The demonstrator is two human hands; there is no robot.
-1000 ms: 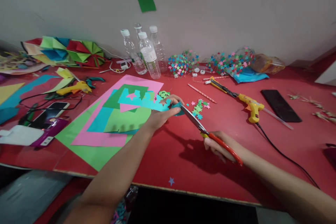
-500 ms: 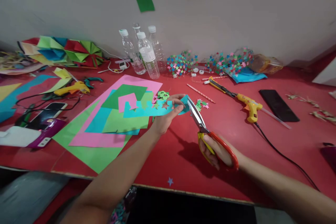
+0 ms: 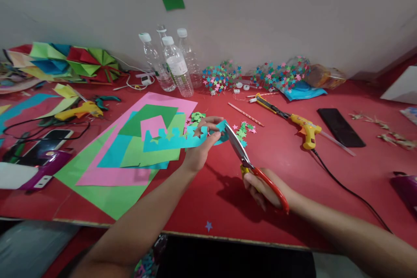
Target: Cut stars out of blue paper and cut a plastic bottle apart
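Observation:
My left hand (image 3: 203,145) pinches a blue paper strip (image 3: 176,141) near its right end. Star-shaped notches run along the strip's upper edge. In my right hand (image 3: 263,186) is a pair of scissors (image 3: 241,150) with red and yellow handles, its blades pointing up and left and touching the strip's right end. The blades look closed or almost so. Small green and pink paper stars (image 3: 243,132) lie behind the scissors, and a pile of green stars (image 3: 197,118) sits behind my left hand. Coloured paper sheets (image 3: 130,178) are stacked under the strip's left part.
Plastic bottles (image 3: 177,67) stand near the wall. To the right lie a yellow glue gun (image 3: 306,130) with its cord and a black phone (image 3: 340,127). Another yellow glue gun (image 3: 78,110), a phone (image 3: 48,145) and a purple-and-white device (image 3: 48,169) are at left.
The scissor blades have closed at the strip's right end. The view has shifted slightly, moving most things a little left in the picture. Both hands keep their hold.

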